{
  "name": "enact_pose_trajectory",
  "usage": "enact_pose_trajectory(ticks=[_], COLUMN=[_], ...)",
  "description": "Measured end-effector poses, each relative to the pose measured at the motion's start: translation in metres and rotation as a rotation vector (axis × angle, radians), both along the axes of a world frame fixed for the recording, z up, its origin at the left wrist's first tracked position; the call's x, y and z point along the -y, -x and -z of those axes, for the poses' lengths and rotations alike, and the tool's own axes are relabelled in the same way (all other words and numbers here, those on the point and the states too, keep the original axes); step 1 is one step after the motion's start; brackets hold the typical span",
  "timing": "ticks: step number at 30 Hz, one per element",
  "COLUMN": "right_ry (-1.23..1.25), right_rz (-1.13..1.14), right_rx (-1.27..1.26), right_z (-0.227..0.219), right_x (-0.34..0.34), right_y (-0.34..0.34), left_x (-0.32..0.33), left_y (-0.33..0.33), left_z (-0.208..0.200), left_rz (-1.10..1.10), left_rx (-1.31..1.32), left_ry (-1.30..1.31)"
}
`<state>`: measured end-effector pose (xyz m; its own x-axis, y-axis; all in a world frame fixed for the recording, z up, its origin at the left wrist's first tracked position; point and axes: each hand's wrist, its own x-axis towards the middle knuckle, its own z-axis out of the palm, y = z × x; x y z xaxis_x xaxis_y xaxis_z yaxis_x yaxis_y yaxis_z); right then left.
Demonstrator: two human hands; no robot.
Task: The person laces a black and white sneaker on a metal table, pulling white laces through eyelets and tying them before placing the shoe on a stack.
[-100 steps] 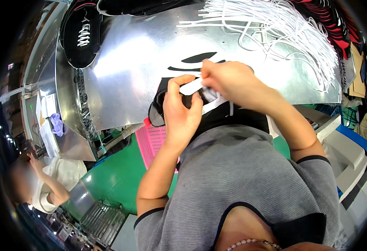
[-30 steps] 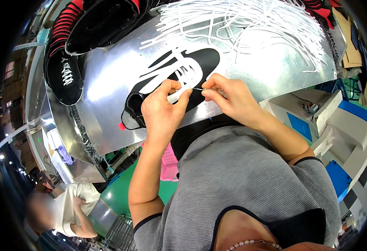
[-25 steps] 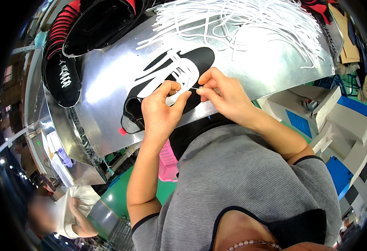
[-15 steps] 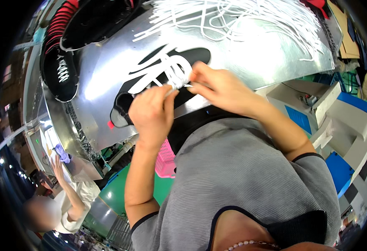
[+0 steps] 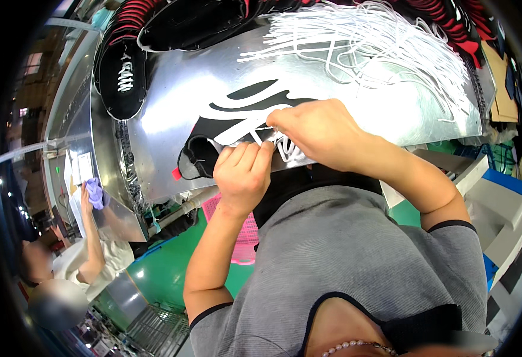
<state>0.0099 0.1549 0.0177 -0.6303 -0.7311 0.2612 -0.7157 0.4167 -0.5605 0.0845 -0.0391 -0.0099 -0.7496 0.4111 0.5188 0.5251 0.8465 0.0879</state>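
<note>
A black shoe upper (image 5: 204, 153) with white laces lies on the shiny metal table (image 5: 177, 95), near its front edge. My left hand (image 5: 243, 175) grips the upper's near side, fingers curled over it. My right hand (image 5: 317, 128) pinches a white lace (image 5: 255, 128) at the upper's lacing area and covers its right part. The lace end between my fingertips is barely visible.
A heap of loose white laces (image 5: 380, 47) spreads over the table's far right. Finished black shoes (image 5: 121, 80) sit at the far left, with red-and-black uppers (image 5: 457, 24) stacked at the back. A pink basket (image 5: 243, 232) lies below the table. Another person (image 5: 88, 262) stands at lower left.
The view shifted as my head moved. My right hand drew the lace across the upper while my left hand slid down to its near edge. The person at left raised an arm.
</note>
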Motion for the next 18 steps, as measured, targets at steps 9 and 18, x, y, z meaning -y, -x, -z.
enact_pose_trajectory(ticks=[9,18], right_ry=[-0.262,0.058], right_rz=[-0.005,0.081], right_rx=[0.017,0.527], right_z=[0.008,0.016], right_x=[0.011,0.016], right_y=[0.004,0.026], left_x=[-0.001,0.001], left_y=[0.006,0.015], left_z=[0.002,-0.003], left_rz=[0.028,0.071], left_rx=[-0.002,0.151], left_ry=[-0.042,-0.185])
